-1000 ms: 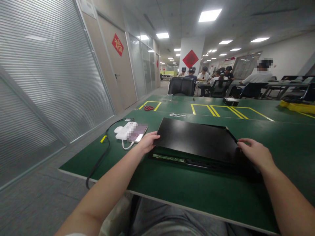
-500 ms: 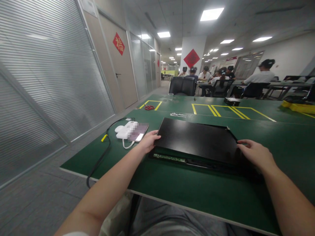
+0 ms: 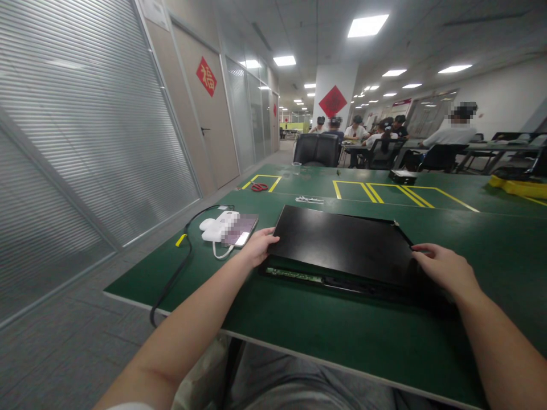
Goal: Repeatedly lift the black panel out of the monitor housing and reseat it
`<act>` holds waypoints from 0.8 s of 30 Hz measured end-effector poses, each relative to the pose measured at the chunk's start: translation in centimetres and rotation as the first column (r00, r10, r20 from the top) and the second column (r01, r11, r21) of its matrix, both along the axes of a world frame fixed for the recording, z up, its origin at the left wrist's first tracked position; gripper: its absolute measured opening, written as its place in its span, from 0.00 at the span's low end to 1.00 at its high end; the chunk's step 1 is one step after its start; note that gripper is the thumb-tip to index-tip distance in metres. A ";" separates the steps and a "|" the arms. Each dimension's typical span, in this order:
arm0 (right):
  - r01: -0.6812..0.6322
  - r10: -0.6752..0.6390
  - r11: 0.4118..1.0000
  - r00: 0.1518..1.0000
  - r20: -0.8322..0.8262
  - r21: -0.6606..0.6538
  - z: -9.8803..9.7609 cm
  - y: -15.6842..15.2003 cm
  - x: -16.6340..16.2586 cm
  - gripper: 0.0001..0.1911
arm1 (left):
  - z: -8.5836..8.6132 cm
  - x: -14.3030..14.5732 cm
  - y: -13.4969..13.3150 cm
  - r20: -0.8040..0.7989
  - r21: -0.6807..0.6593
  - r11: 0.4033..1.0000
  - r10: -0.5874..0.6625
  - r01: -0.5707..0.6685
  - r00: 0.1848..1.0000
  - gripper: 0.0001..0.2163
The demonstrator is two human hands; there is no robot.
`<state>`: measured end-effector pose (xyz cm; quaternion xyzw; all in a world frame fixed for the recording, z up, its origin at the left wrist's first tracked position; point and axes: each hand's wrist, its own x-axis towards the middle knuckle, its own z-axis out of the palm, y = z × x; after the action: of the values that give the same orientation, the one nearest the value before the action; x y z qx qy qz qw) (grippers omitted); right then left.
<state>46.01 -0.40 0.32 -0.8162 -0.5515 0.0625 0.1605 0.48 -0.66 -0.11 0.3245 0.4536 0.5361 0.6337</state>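
Note:
A flat black screen panel (image 3: 342, 242) lies tilted over a dark frame on the green table. My left hand (image 3: 260, 246) is closed on its left edge, thumb on top. On the right edge, my right hand (image 3: 444, 267) pinches the panel with fingers on top; its thumb is hidden. Below the panel's near edge a gap shows a green circuit board strip (image 3: 294, 275) and the black frame (image 3: 363, 287). The frame's right part is lost in shadow.
Left of the panel are a phone (image 3: 245, 230), a white device with a cable (image 3: 217, 226) and a black cord (image 3: 177, 270). Farther back lie red scissors (image 3: 259, 187), small white pieces (image 3: 310, 200), a clear cup (image 3: 296, 167) and a black box (image 3: 403, 177). Several people sit beyond.
The panel's near edge looks very slightly lower. Both hands keep their hold on it, and nothing else has visibly moved.

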 end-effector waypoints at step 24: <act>0.007 -0.007 1.000 1.000 0.030 -0.028 0.0 0.1 0.5 0.20 | 0.0 -0.2 -0.2 -0.173 0.153 0.988 0.022 0.005 0.985 0.17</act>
<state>46.56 -0.29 0.32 -0.8211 -0.5500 0.0575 0.1411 0.26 -0.81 -0.16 0.4160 0.4660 0.5416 0.5625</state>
